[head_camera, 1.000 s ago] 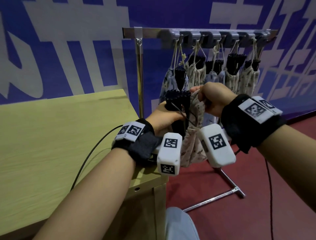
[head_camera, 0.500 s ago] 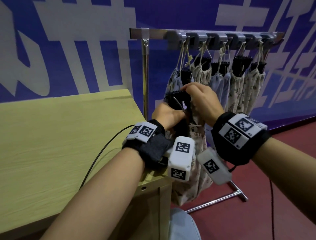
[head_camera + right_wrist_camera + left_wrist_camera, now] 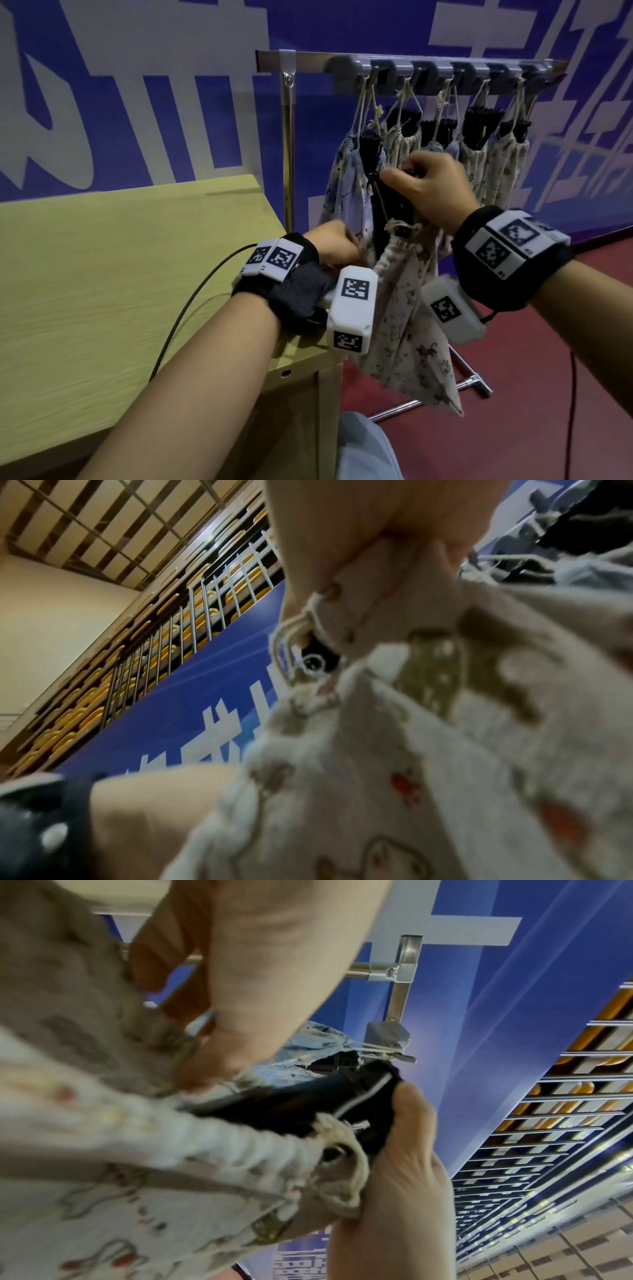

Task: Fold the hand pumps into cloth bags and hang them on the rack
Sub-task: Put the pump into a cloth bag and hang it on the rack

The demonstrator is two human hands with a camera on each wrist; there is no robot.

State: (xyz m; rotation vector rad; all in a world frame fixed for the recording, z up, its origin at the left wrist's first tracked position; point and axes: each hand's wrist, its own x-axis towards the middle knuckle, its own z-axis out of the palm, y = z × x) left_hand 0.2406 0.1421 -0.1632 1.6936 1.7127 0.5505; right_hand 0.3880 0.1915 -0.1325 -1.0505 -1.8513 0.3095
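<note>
Right in front of the rack [image 3: 445, 70], a black hand pump [image 3: 390, 209] stands partly inside a cream printed cloth bag [image 3: 407, 329]; its upper part sticks out above the bag's gathered mouth, and the bag hangs down past the tabletop [image 3: 102, 274] corner. The right hand [image 3: 435, 192] has its fingers curled round the pump's exposed upper part, thumb pointing left. The left hand [image 3: 334, 245] is lower, at the bag's mouth; in the left wrist view its fingers [image 3: 219, 1031] pinch the cloth rim [image 3: 240, 1148] and the pump's black body [image 3: 291, 1102] emerges from the opening, with the knotted drawstring [image 3: 346, 1139] lying against the right hand's palm.

Behind, several filled bags [image 3: 486, 161] hang by their cords from the rack's grey hooks [image 3: 387, 73], each with a black pump end poking out of its puckered top. The leftmost is a pale blue bag [image 3: 349, 192], just beside the one being handled.

How far the pump reaches down inside the held bag cannot be told, since the cloth covers it. The left hand's fingertips are mostly hidden behind its wrist unit in the head view. The right wrist view is blurred and nearly filled by cloth; only a drawstring loop [image 3: 291, 631] and a small dark opening show. The rack's foot is partly covered by the bag.
</note>
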